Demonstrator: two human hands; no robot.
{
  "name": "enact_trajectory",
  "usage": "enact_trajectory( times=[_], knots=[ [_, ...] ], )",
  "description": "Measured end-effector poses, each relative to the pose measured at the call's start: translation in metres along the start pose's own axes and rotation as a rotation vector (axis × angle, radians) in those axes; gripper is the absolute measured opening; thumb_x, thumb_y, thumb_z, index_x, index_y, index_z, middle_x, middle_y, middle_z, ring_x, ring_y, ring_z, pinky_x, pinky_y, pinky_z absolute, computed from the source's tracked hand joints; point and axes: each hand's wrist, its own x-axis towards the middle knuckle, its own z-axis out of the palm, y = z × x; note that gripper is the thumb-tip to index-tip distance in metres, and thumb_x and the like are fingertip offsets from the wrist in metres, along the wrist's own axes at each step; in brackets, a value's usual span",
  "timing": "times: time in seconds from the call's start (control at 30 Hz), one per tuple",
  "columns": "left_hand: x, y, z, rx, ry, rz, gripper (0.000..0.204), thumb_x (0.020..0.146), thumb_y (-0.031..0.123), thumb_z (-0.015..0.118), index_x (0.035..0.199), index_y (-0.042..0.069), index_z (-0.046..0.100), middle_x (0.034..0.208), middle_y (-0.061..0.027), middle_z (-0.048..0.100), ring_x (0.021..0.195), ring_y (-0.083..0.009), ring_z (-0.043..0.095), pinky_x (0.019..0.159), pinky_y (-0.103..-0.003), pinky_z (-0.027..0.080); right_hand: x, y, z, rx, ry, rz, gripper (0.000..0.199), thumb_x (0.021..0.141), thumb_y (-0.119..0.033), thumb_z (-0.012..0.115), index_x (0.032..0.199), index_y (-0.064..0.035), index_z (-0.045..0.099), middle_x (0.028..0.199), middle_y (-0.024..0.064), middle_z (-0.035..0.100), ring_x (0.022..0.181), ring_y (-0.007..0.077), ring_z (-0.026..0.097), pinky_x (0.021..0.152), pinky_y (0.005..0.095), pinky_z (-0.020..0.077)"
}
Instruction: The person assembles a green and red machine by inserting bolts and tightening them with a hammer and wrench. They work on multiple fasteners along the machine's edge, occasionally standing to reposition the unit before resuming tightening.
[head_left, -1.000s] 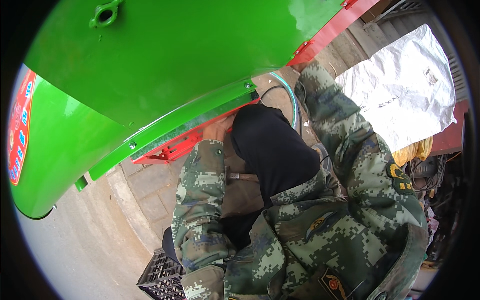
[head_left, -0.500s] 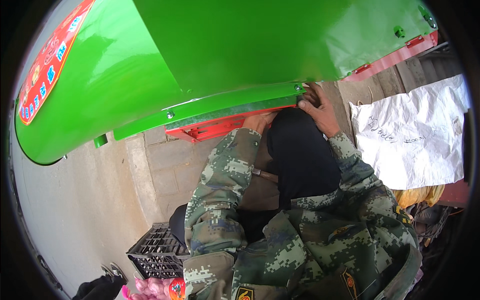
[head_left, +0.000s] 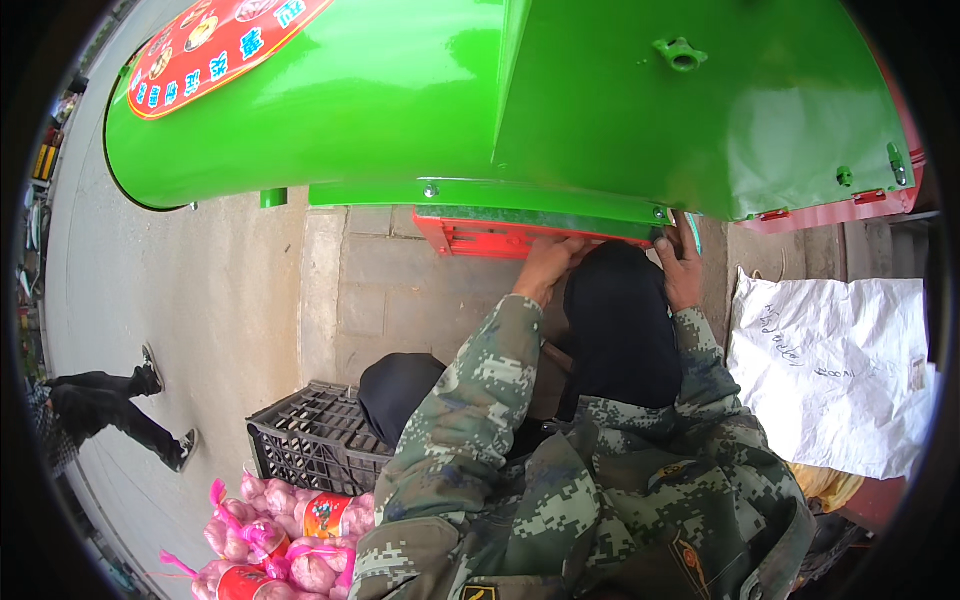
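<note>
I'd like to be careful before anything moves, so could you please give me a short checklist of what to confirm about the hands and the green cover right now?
1. Left hand on the red frame under the green cover: ok, fingers reach its lower edge.
2. Right hand at the cover's lower rim beside a bolt: ok.
3. Either hand holding a tool: cannot tell, fingertips are partly hidden.
4. Bolts along the rim in place: ok for those visible.
5. Black crate clear of the arms: ok, it sits lower left.
6. White sheet away from the hands: ok.
</note>
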Motion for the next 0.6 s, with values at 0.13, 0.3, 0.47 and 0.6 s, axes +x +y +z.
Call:
enact_trajectory(
  times=[0.13, 0.3, 0.47, 0.6],
  knots=[
    [-0.1, 0.015, -0.028, -0.17, 0.669, 0.275, 0.017, 0.094, 0.014, 0.061, 0.098, -0.002, 0.066, 0.078, -0.0071, 0.066, 0.074, -0.0149, 0.063, 0.072, -0.028, 0.049, -0.001, -0.002, -0.005, 0.035, -0.121, 0.054, 0.072, 0.097, -0.023, 0.064, 0.155, -0.0042, 0.026, 0.158, 0.0127, 0.032, 0.133, 0.0228, 0.046, 0.105, 0.0341, 0.0419],
    [-0.129, 0.09, -0.092, -0.104, 0.859, 0.604, 0.037, 0.1, 0.03, 0.05, 0.121, 0.001, 0.059, 0.114, -0.0104, 0.064, 0.108, -0.0189, 0.057, 0.094, -0.032, 0.039, 0.0, -0.001, -0.005, 0.043, -0.077, 0.001, 0.07, 0.096, -0.017, 0.065, 0.154, -0.0034, 0.029, 0.146, 0.0138, 0.046, 0.123, 0.0179, 0.052, 0.101, 0.0284, 0.0433],
    [-0.085, 0.121, -0.121, -0.05, 0.381, 0.614, 0.056, 0.106, 0.037, 0.038, 0.142, -0.006, 0.043, 0.144, -0.0163, 0.048, 0.133, -0.0275, 0.045, 0.114, -0.039, 0.029, 0.001, -0.001, -0.004, 0.061, -0.091, 0.027, 0.07, 0.096, -0.017, 0.066, 0.154, -0.0032, 0.03, 0.144, 0.0135, 0.048, 0.123, 0.0174, 0.052, 0.1, 0.0282, 0.0444],
    [-0.075, 0.111, -0.129, 0.071, 0.396, 0.585, 0.057, 0.107, 0.04, 0.037, 0.142, -0.006, 0.04, 0.143, -0.0135, 0.048, 0.129, -0.0245, 0.048, 0.112, -0.04, 0.034, 0.001, 0.001, -0.001, 0.009, -0.111, -0.015, 0.069, 0.096, -0.019, 0.066, 0.153, -0.0019, 0.03, 0.145, 0.0148, 0.047, 0.124, 0.0193, 0.052, 0.102, 0.0309, 0.0437]
  ],
)
